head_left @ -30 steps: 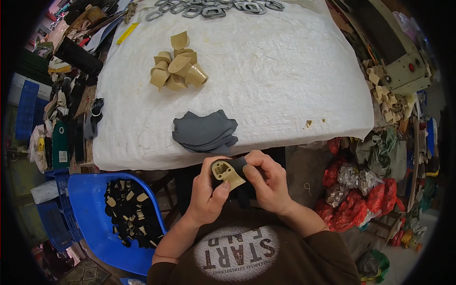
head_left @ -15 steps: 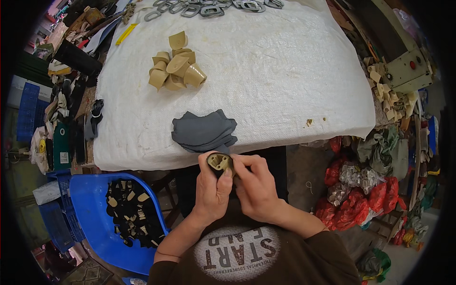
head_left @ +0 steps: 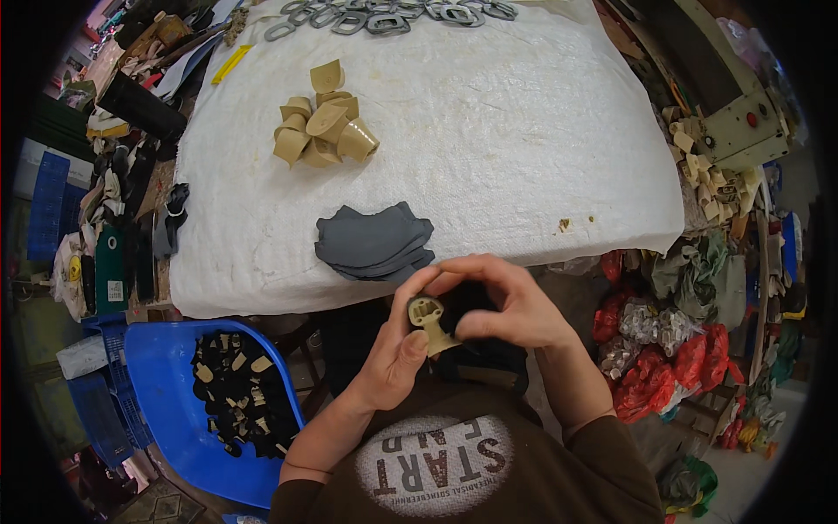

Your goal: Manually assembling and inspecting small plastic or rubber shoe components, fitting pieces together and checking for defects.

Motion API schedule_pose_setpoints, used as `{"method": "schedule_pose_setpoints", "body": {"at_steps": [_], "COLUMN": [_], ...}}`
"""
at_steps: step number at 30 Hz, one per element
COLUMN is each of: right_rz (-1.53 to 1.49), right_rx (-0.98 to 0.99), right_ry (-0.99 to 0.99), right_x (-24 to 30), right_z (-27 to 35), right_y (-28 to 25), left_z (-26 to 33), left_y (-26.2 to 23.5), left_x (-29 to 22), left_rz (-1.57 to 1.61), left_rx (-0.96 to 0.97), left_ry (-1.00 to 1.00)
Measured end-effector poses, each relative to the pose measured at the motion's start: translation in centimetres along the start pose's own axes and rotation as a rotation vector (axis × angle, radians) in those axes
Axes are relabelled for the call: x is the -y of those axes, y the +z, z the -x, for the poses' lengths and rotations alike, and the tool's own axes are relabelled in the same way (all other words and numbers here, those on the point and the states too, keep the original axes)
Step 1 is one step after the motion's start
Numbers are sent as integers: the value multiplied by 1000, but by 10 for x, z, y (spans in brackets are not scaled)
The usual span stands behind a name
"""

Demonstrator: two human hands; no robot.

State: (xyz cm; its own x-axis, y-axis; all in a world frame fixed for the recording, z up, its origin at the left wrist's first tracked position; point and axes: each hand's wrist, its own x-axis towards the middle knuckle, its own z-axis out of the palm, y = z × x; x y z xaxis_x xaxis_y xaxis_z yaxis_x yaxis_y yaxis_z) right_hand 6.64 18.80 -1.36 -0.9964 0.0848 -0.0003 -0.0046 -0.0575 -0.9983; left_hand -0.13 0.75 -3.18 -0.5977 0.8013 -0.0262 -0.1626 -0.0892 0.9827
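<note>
White padded table [head_left: 541, 140], grey pieces [head_left: 374, 243], tan curls [head_left: 321, 129], blue tub [head_left: 157, 384]

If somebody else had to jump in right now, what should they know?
Left hand and right hand together pinch one tan piece with something black, just off the table edge.
Grey stack lies near that edge; the tan pile sits farther back.
Blue bin at the left holds black and tan pieces.
The piece in hand is not set down yet; the stack and pile are untouched.

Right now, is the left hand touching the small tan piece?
Touching. The head view shows the left hand with its thumb pressed on the small tan piece, while the right hand pinches it too.
</note>
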Motion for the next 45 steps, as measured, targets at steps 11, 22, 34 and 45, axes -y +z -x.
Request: {"method": "schedule_pose_setpoints", "body": {"at_steps": [11,22,34,45], "right_rz": [123,86,394,672], "right_rx": [37,-85,-82,-73], "right_ry": [-76,-89,-395,-405], "right_x": [-10,-19,-15,-7], "right_z": [-5,-8,0,-5], "right_y": [9,16,26,25], "left_z": [0,-4,-8,-2], "left_y": [7,3,8,8], "left_x": [-5,2,-11,-1], "left_rz": [57,44,809,868], "left_rx": [91,24,-58,-10], "left_ry": [-40,-64,-480,-538]}}
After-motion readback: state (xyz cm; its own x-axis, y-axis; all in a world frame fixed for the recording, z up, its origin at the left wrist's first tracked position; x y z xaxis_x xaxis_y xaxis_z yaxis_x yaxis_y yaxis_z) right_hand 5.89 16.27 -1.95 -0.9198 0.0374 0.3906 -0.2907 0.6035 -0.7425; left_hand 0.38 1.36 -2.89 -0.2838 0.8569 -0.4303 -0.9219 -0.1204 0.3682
